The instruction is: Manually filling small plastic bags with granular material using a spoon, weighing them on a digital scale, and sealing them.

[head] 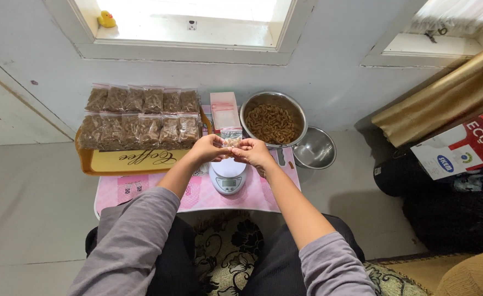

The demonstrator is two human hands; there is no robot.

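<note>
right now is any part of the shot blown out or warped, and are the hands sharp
Head view: the window is blown out to white; the wide lens bends the wall lines; the left hand and right hand are fairly sharp, holding a small clear bag above the scale, lit softly.

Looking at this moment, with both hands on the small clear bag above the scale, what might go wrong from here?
1. The left hand and right hand pinch the small clear plastic bag of brown snacks above the white digital kitchen scale; a slip may spill pieces onto the pink table mat.
2. The large steel bowl of brown snacks sits close behind the hands, so a wrist might knock it.
</note>
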